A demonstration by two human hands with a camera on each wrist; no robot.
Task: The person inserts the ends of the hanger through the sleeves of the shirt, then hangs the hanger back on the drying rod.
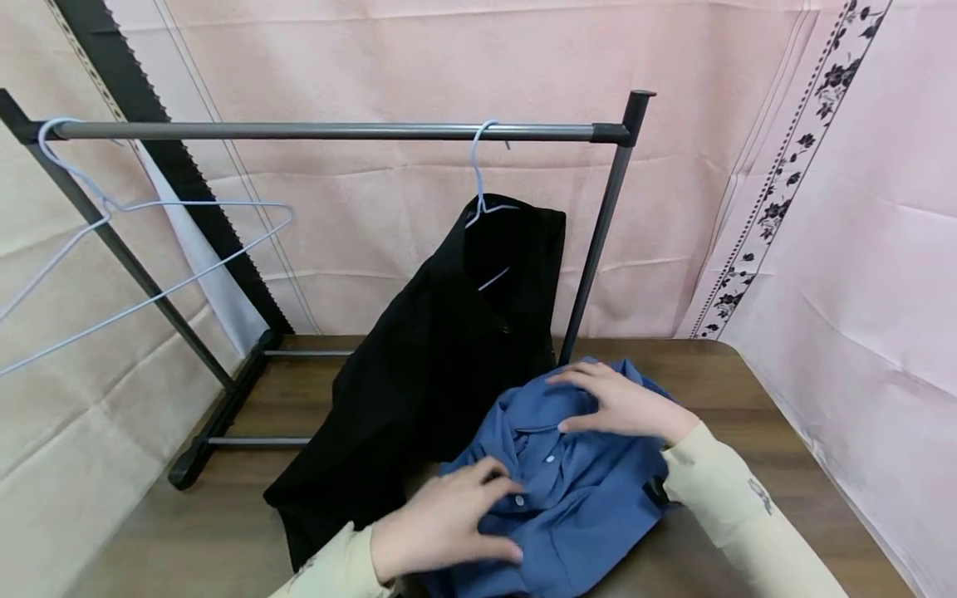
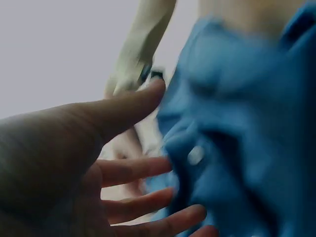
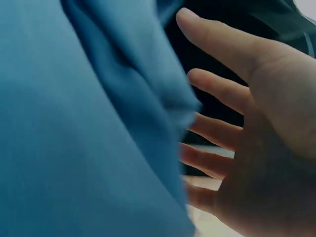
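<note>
A crumpled blue button-up shirt [image 1: 568,490] lies on the wooden table, with small white buttons down its front. My left hand [image 1: 449,519] is over the shirt's near left side, thumb and fingers spread apart. Over its far right part is my right hand [image 1: 616,403], its fingers also apart. Both wrist views show loose fingers beside the blue cloth, with nothing pinched; whether they touch it is hard to tell. A black garment [image 1: 441,357] hangs from a light blue hanger [image 1: 478,178] just behind and left of the shirt.
A dark metal rack [image 1: 336,131] stands on the table [image 1: 718,399]. Another light blue hanger [image 1: 194,278], bare, hangs at the rail's left end and juts forward. Pale pink curtains [image 1: 374,66] enclose the back and sides.
</note>
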